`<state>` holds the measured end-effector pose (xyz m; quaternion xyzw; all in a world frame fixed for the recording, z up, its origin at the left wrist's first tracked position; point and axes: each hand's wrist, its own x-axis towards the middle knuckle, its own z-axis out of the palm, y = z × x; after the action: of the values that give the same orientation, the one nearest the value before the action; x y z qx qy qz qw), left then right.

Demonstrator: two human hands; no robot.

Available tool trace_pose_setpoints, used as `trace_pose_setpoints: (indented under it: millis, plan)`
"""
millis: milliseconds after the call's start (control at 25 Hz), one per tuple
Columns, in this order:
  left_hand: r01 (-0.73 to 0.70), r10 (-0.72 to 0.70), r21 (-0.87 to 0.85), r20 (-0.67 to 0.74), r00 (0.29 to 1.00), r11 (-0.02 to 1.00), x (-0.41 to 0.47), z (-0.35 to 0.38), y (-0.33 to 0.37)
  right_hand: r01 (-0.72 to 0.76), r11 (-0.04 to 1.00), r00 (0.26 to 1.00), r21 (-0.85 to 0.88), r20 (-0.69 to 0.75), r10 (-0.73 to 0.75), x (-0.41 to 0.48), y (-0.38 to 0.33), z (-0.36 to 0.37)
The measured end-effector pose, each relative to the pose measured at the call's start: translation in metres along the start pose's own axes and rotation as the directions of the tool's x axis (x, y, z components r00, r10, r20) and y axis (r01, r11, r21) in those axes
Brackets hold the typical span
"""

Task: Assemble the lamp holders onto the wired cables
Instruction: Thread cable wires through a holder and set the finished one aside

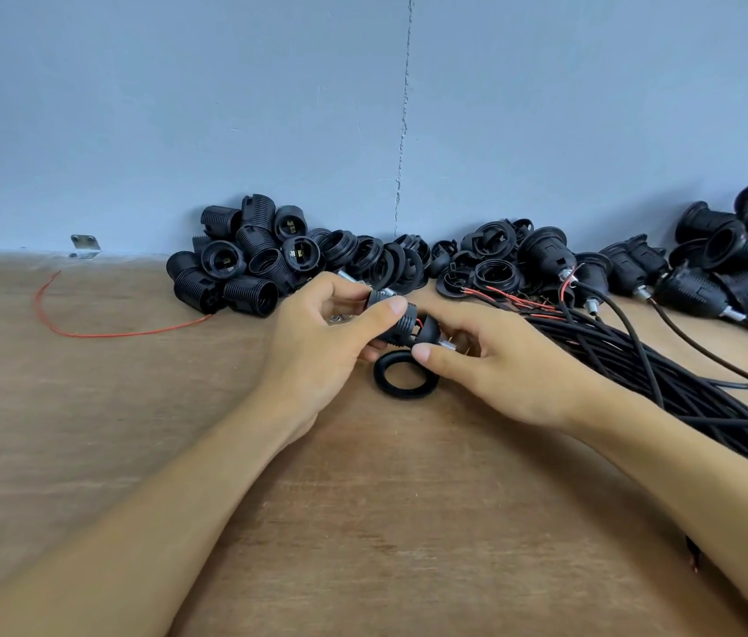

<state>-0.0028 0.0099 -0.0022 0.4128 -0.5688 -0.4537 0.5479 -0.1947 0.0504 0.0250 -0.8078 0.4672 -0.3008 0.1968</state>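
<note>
Lamp holder (pixel 402 326) parts meet at the centre of the frame, lifted just above the wooden table (pixel 363 498). The left hand (pixel 317 342) curls round the threaded body, thumb across the top, probably to keep it from turning. The right hand (pixel 491 360) pinches the cap end, where a red lead shows in the gap, seemingly so the two halves can be screwed together over the wiring. A loose black ring (pixel 405 377) lies directly below, likely waiting to go on last. Spare threaded bodies (pixel 239 264) are heaped against the wall at upper centre, within reach. The cable bundle (pixel 666 370) runs off to the lower right, and finished holders (pixel 731 268) sit at upper right.
</note>
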Motion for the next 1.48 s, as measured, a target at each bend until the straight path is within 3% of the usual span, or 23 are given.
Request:
trace_pose_setpoints:
  millis: [200,360,480,760,1320,1480]
  plan:
    - [0.03,-0.03,-0.069,0.012,0.999,0.997,0.001,-0.003,0.003,-0.049,0.998,0.976,-0.036,-0.215,0.04,-0.003,0.003,0.011]
    - [0.214,-0.181,-0.287,0.135,0.974,0.934,0.0,-0.005,0.005,-0.022,0.995,0.937,-0.097,-0.35,-0.014,-0.007,0.003,0.016]
    - [0.295,-0.226,-0.388,0.213,0.951,0.873,0.0,-0.005,0.006,0.026,0.984,0.931,-0.175,-0.354,-0.088,-0.008,0.003,0.017]
    - [0.232,-0.179,-0.335,0.183,0.967,0.913,-0.002,-0.001,0.004,0.065,0.965,0.926,-0.253,-0.346,-0.153,-0.009,0.004,0.017]
    - [0.197,-0.161,-0.196,0.187,0.969,0.961,-0.006,-0.001,0.006,0.084,0.97,0.958,-0.227,-0.249,-0.141,-0.011,0.007,0.012]
    - [0.151,-0.126,-0.18,0.144,0.982,0.972,-0.008,0.002,0.008,0.059,0.977,0.951,-0.205,-0.285,-0.117,-0.01,0.007,0.012]
